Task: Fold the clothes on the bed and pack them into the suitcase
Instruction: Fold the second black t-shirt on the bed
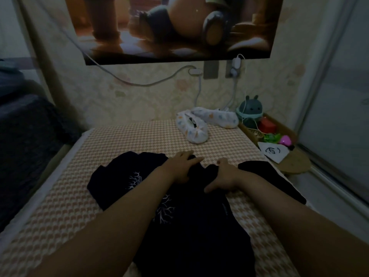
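Clothing lies nearest: a black shirt (199,232) with a white branching print is spread on the checked bed (60,206) in the lower centre of the frame. At its far edge the left hand (182,166) presses flat, fingers (186,155) straight, and the right hand (221,176) curls round a bunched fold. Beyond, right of centre, lie white slippers (196,126); a poster (175,27) fills the top.

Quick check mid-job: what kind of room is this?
Most likely a small bedroom in a home. There is a bed with a checked cover and a black garment spread on it, a poster on the wallpapered wall, and chargers plugged in above soft slippers.
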`<state>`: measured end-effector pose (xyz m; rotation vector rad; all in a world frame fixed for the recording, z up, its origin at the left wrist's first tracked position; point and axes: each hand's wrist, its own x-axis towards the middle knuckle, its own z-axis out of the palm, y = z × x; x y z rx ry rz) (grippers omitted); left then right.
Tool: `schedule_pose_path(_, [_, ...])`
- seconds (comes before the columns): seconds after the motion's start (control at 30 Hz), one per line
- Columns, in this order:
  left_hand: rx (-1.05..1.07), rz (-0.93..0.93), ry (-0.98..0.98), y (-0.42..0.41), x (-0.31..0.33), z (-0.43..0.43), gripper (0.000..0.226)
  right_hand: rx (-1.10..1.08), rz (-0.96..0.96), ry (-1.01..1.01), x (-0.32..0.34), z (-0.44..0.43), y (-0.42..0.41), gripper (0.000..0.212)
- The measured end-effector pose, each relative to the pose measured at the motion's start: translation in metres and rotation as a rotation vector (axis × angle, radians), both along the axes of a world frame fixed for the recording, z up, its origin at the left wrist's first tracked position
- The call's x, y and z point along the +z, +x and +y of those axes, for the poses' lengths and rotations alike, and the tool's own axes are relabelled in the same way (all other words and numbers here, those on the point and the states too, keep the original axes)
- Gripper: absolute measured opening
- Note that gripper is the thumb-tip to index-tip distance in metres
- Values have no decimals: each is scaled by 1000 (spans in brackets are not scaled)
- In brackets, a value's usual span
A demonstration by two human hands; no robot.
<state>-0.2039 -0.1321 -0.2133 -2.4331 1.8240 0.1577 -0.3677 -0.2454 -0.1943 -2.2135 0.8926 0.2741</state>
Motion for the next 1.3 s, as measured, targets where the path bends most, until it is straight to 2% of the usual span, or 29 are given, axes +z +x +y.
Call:
schedule_pose_path(0.03, [3, -12, 102, 2, -1, -7, 77, -11, 75, 5, -1, -2, 2, 136])
schedule_pose_path(0.07, [-1, -24, 154, 4, -3, -12, 72, 16, 175, 10, 0, -3, 3, 124])
schedule_pose_path(0.13, [-23, -51, 122, 10, -6, -15, 49, 126, 393, 1, 4, 1, 7, 79])
schedule_pose_path(0.17, [-30, -53, 83, 13, -7, -13, 39, 172, 464, -17, 5, 4, 12, 65])
schedule_pose_path(0.23, [-31, -38, 39, 22, -8, -5, 29, 223, 495, -54, 6, 7, 21, 51])
schedule_pose_path(0.3, [32, -31, -21, 36, -6, 8, 25, 165, 431, -52, 8, 9, 33, 32])
schedule_pose_path(0.37, [189, -57, -168, 54, 4, 27, 21, -29, 251, 33, 10, 10, 46, 14])
schedule_pose_path(0.43, [415, -74, -443, 76, 15, 48, 20, -249, -143, 16, 11, 12, 62, 8])
schedule_pose_path(0.5, [648, 16, -780, 99, 33, 67, 24, -307, -553, -137, 13, 13, 81, 28])
schedule_pose_path(0.57, [792, 223, -941, 124, 46, 78, 39, -153, -796, -151, 17, 22, 95, 67])
schedule_pose_path(0.63, [720, 465, -879, 136, 45, 89, 63, 46, -780, -151, 14, 32, 105, 93])
schedule_pose_path(0.7, [560, 454, -756, 137, 32, 104, 67, 226, -639, -240, 4, 42, 110, 91])
schedule_pose_path(0.77, [475, 364, -517, 126, 17, 124, 54, 381, -496, -323, -5, 57, 107, 76])
schedule_pose_path(0.83, [437, 353, -285, 105, 7, 144, 26, 465, -403, -348, -7, 76, 99, 61])
schedule_pose_path(0.87, [410, 359, -238, 94, 3, 155, 12, 493, -379, -343, -6, 86, 95, 56])
schedule_pose_path(0.93, [372, 335, -263, 77, -2, 177, 46, 584, -312, -321, -6, 107, 85, 55])
schedule_pose_path(1.0, [289, 247, -205, 67, -8, 198, 77, 701, -154, -348, -9, 125, 75, 68])
schedule_pose_path(1.07, [253, 229, -137, 62, -12, 211, 90, 774, -22, -405, -15, 138, 70, 76])
schedule_pose_path(1.1, [262, 239, -116, 61, -12, 214, 82, 783, -18, -417, -18, 143, 70, 72])
schedule_pose_path(1.2, [257, 144, -146, 61, -12, 216, 32, 746, -101, -430, -22, 151, 69, 45])
schedule_pose_path(1.3, [278, 137, -193, 48, -5, 210, 22, 717, -161, -503, -16, 152, 59, 27])
